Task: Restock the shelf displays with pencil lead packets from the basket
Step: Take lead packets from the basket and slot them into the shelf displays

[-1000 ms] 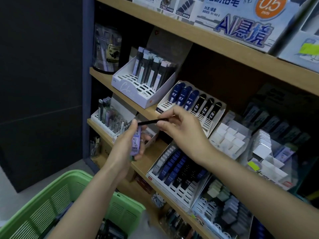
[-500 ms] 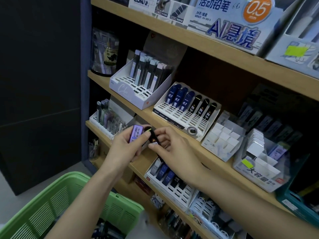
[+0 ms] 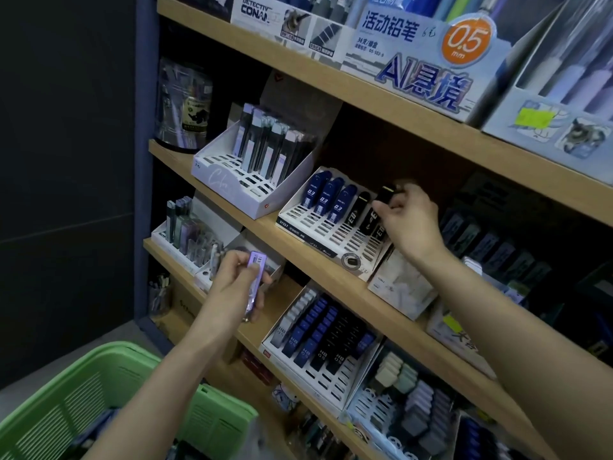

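**Head view: lead packet at the display tray, second packet in reserve**

Nearest the camera, the green slotted plastic basket (image 3: pixel 83 406) sits at lower left; its contents are dark and cannot be made out. Above it, the left hand (image 3: pixel 232 287) is curled round a slim purple lead packet with a barcode label (image 3: pixel 256 277), held upright in front of the lower wooden shelf (image 3: pixel 252 330). Just beyond, a white display tray of blue and black HB packets (image 3: pixel 315 340) stands on that shelf.

One shelf up, the right hand (image 3: pixel 409 220) pinches a small black lead packet (image 3: pixel 385 193) between fingertips and thumb, at the back of the white slotted display tray (image 3: pixel 308 215). The packet is above the black row, beside three dark blue 0.3 packets (image 3: pixel 326 197). Whether it is seated in a slot cannot be told.

Farthest, a pale blue 0.5 mm pencil carton (image 3: pixel 421 64) stands on the top shelf.
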